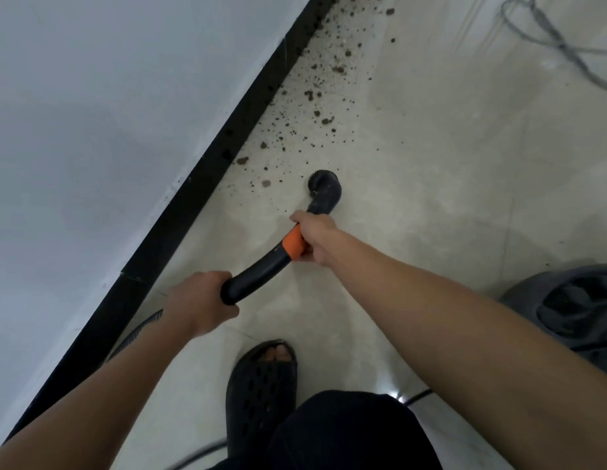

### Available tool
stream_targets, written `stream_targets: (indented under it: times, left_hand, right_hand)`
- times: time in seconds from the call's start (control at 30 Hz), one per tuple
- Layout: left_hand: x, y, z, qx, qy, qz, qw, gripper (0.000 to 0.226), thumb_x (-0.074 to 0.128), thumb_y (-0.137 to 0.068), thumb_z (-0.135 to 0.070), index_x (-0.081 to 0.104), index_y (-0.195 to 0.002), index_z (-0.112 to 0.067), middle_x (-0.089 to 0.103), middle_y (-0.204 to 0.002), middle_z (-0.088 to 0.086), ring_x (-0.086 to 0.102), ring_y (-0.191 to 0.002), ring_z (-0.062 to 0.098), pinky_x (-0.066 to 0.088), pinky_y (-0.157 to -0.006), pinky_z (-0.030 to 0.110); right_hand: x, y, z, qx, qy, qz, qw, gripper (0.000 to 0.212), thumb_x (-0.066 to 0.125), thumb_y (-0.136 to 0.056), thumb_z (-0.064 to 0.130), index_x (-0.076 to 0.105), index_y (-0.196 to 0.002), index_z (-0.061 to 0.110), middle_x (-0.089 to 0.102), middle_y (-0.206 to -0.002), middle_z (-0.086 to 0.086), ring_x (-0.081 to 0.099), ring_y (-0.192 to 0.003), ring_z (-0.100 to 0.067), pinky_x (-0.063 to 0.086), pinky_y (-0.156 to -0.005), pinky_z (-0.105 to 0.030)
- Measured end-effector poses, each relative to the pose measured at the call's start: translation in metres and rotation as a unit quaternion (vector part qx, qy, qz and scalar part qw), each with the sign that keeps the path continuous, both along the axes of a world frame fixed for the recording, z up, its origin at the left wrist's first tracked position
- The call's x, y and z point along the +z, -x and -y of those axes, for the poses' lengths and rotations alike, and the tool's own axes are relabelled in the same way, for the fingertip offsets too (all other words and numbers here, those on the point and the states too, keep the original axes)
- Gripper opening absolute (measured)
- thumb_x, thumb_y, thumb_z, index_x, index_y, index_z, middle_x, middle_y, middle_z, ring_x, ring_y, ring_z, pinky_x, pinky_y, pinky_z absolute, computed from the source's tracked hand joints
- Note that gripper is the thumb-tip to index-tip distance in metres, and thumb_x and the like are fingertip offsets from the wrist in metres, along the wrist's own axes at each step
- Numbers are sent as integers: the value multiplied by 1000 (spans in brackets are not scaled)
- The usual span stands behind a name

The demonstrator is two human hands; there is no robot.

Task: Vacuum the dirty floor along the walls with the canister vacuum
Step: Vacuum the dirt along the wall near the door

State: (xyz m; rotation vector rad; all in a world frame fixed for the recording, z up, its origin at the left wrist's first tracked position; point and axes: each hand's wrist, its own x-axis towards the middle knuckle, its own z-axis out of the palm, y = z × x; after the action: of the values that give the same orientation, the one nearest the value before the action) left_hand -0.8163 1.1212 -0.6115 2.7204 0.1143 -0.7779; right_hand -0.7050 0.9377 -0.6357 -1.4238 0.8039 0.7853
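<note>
The left hand (205, 300) grips the near end of the wand (258, 271). The right hand (317, 237) curls round its orange collar (293, 242). Just beyond both, the nozzle (324, 188) rests on the floor (430, 164) beside dirt (312, 96) along the baseboard (180, 225).

Black curved vacuum tube (258, 269), orange collar (293, 244) near front end, slanting up toward right. Round brush nozzle (324, 188) at tip, down at pale floor (430, 164), just right of nearest specks. Brown dirt (315, 96) strewn along black baseboard (193, 198) under white wall (108, 113). Grey canister (566, 310) at right edge, partly cut off. Left hand (200, 300) gripping rear end, right hand (317, 237) gripping at collar.
</note>
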Motion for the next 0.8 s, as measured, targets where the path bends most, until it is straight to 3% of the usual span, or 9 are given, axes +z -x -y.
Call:
stream_targets:
  times: [0.13, 0.23, 0.33, 0.47, 0.53, 0.63, 0.8]
  left_hand:
    - [-2, -15, 16, -7, 12, 40, 999, 20, 70, -76, -29, 53, -86, -26, 56, -71, -5, 56, -63, 11, 42, -54, 25]
    - [-1, -9, 8, -34, -5, 18, 999, 22, 68, -78, -31, 55, -94, -25, 56, -76, -6, 57, -69, 13, 46, -61, 27]
    - [-4, 15, -15, -60, -25, -30, 997, 21, 68, -80, -30, 53, -95, -30, 56, -79, -11, 57, -73, 10, 38, -58, 21]
    - [-10, 55, -41, -50, -33, -54, 997, 22, 68, -78, -30, 53, -94, -33, 53, -74, -11, 53, -72, 9, 28, -53, 15]
    - [-10, 70, -51, -24, -32, -58, 997, 21, 69, -78, -30, 51, -88, -34, 54, -72, -10, 51, -67, 4, 26, -51, 14]
    - [-11, 77, -61, 23, -18, -62, 998, 19, 69, -76, -30, 52, -85, -31, 59, -73, -9, 54, -66, 4, 32, -52, 20]
    - [-18, 48, -51, 43, 0, -32, 999, 21, 70, -78, -31, 53, -91, -31, 59, -79, -9, 58, -72, 10, 45, -63, 27]
  right_hand:
    - [6, -33, 4, 27, 11, 20, 999, 32, 63, -92, 28, 47, -115, 12, 63, -120, -16, 66, -101, -32, 55, -53, -36]
    - [-1, -18, 2, 10, -1, 15, 1000, 40, 67, -90, 30, 50, -121, 11, 65, -122, -18, 68, -102, -31, 57, -52, -35]
    - [-18, 30, -5, -23, -26, 1, 999, 47, 72, -87, 33, 52, -122, 8, 66, -118, -19, 69, -100, -33, 56, -50, -32]
    - [-23, 76, -28, -12, -43, -18, 999, 32, 70, -89, 33, 51, -103, 11, 67, -110, -17, 68, -96, -30, 59, -55, -33]
    - [-21, 78, -44, 18, -47, -19, 999, 31, 69, -91, 32, 51, -103, 10, 64, -103, -14, 65, -86, -26, 59, -55, -33]
    - [-19, 68, -64, 48, -43, 0, 998, 28, 69, -91, 31, 51, -98, 11, 62, -98, -13, 63, -81, -24, 56, -53, -33]
    - [-17, 25, -74, 22, -15, 54, 998, 22, 66, -91, 26, 46, -88, 16, 66, -115, -21, 68, -100, -34, 58, -67, -39]
